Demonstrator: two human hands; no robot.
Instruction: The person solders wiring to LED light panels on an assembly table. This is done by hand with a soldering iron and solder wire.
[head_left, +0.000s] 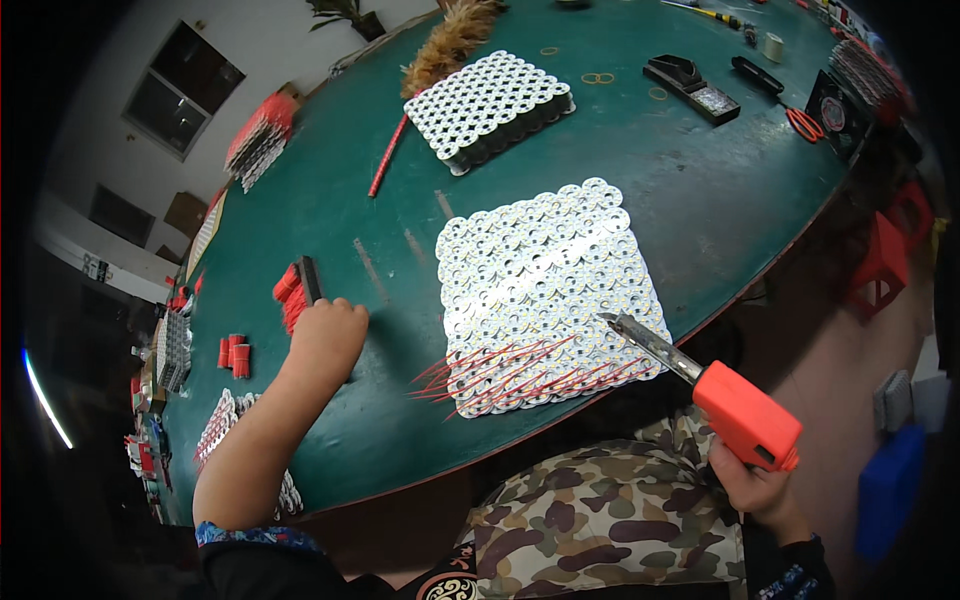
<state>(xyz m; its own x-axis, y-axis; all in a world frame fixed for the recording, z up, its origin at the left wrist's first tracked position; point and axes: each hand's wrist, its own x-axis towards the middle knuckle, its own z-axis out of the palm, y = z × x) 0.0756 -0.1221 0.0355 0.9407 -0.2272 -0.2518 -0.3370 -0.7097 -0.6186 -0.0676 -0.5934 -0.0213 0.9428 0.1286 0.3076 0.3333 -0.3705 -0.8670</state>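
Note:
My right hand (750, 480) grips an orange-red soldering gun (745, 415) by its handle. The gun's metal tip points left, over a square sheet of round white LED boards (540, 270). Thin red wires (510, 375) lie across the sheet's near rows, several sticking out past its left edge. Farther left, my left hand (330, 335) is closed beside a bundle of red wires (289, 292) and a dark bar (309, 280). The back of that hand hides its fingertips, so what they hold cannot be made out.
A stack of white round boards (490, 100) stands farther back by a feather duster (445, 50). Red wire bundles (236, 355) and more boards (225, 420) lie at left. Far right are a black holder (692, 88), orange-handled scissors (803, 124) and red stools (880, 265).

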